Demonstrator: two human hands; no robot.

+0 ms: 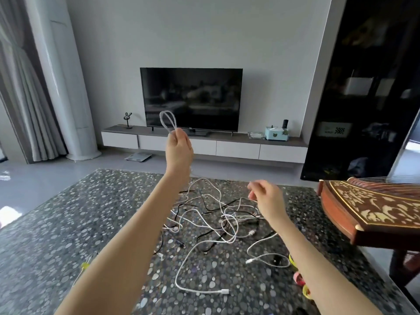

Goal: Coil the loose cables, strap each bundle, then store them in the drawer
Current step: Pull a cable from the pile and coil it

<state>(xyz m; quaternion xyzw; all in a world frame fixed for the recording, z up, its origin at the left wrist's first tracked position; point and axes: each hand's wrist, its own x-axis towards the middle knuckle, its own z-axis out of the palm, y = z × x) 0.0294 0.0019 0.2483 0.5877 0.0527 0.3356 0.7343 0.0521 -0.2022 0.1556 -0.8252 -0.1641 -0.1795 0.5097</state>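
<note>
Pebble-patterned and dark, a broad surface (pixel 68 212) fills the near half of a living room, with a tangle of loose white and black cables (pixel 218 214) spread across its middle. One white cable runs out of the heap toward the near edge, its plug lying flat. The left hand (pixel 179 148) is raised well above the heap, fingers and thumb pinching the base of a white cable loop (pixel 167 121) that stands upright in front of the screen beyond. The right hand (pixel 264 196) hovers over the right side of the tangle with its fingers curled. Motion blur hides whether they grip a strand. Small yellow and pink pieces (pixel 300 278) lie at the near right edge by the right forearm, and a yellow one (pixel 85 266) lies near left. To the right, a carved wooden string instrument (pixel 375 212) reaches over the surface's far right corner. Against the far wall a dark television (pixel 191 98) stands on a low cabinet (pixel 238 150) whose white drawer fronts sit closed, with a pale blue box (pixel 276 134) on top at its right. A black shelf unit (pixel 363 87) rises at far right, and grey curtains (pixel 20 87) hang at far left.
</note>
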